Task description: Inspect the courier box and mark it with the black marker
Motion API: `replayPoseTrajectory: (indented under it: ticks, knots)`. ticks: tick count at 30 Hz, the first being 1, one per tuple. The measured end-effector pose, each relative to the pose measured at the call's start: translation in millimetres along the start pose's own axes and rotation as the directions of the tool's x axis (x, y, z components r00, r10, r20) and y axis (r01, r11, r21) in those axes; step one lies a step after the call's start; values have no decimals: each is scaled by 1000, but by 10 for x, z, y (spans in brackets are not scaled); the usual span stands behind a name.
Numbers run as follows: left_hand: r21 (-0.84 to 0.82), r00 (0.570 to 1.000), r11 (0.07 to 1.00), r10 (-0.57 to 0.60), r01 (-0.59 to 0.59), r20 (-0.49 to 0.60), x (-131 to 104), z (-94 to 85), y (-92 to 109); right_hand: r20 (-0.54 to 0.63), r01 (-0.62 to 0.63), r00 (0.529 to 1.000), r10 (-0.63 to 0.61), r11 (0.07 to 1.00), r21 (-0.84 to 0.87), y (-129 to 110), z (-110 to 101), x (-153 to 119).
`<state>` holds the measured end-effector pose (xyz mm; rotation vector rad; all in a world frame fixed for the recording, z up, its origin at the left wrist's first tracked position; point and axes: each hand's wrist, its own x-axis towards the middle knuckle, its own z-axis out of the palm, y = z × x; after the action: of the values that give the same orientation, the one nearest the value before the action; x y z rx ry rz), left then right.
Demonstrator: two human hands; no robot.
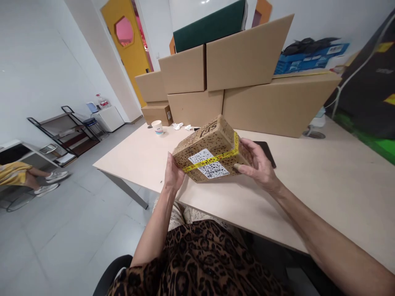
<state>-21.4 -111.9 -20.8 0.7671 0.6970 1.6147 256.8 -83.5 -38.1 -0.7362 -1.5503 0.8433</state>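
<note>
Between my two hands a brown cardboard box (pixel 188 153) is held tilted over the front of the table. Black speckles cover it, and dark printing runs along its upper face. Yellow tape (pixel 226 155) wraps around it and crosses a white shipping label (pixel 212 169). My left hand (pixel 173 174) grips the left end, with the fingers partly hidden behind it. My right hand (pixel 258 165) clasps the right end, thumb on the labelled face. Behind my right hand, a flat black object (pixel 268 153) lies on the table.
Large cardboard boxes (pixel 247 61) are stacked along the back of the table (pixel 308 185). A paper cup (pixel 157 127) and crumpled tissues (pixel 177 126) stand at the back left. Blue packaging (pixel 304 62) tops the right box. Someone's legs (pixel 32 179) show at far left, near a shelf cart (pixel 66 129).
</note>
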Motion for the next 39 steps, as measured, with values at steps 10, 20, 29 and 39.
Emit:
replayPoseTrajectory:
  ticks: [10,20,29,39]
  knots:
    - [-191,994,980,-78,62,-76,802,-142,138,205,234,963,-178,927,-294,171,-1,-75]
    - [-90,973,981,156,-173,-169,1111,-371,-56,76,28,997,-3,943,-333,197,73,-78]
    - [100,987,987,133,-124,-87,999,-310,-181,-57,-155,970,237,421,-894,428,-162,53]
    - [250,997,965,77,-76,7,917,-242,-224,-157,-304,866,475,249,-920,440,-99,451]
